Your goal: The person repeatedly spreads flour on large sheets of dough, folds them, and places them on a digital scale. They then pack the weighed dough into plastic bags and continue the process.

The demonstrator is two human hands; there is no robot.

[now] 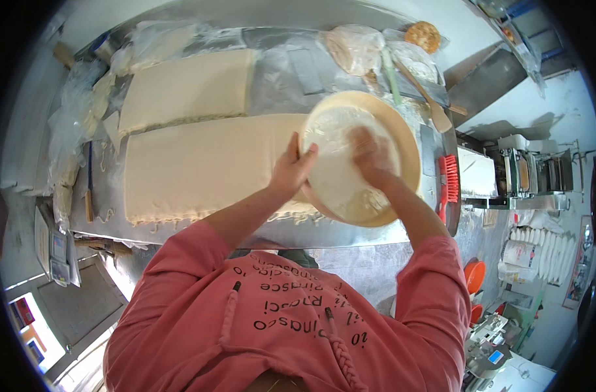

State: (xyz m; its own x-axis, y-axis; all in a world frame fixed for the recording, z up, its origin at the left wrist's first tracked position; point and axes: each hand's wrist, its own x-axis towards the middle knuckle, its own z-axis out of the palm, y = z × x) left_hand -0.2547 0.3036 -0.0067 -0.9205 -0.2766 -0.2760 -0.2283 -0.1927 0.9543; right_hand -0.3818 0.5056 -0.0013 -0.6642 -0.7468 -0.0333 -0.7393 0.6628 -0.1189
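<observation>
Left hand (pixel 294 170) clamps the left rim of a wide round bowl (pixel 410 157), thumb over the edge; the right hand (pixel 371 155) blurs inside it, so whether its fingers are apart or together I cannot tell. Around the bowl spreads the bench (pixel 272 85). A long dough sheet (pixel 200 170) stretches left from the bowl, which hides its right end; a smaller sheet (pixel 183 88) lies beyond, toward the bowl's far left. White powder (pixel 330 153), probably flour, covers the bowl's floor. Right of the bowl sits a red brush (pixel 449 179). Best done with the rim steady and level, the right hand light and even.
</observation>
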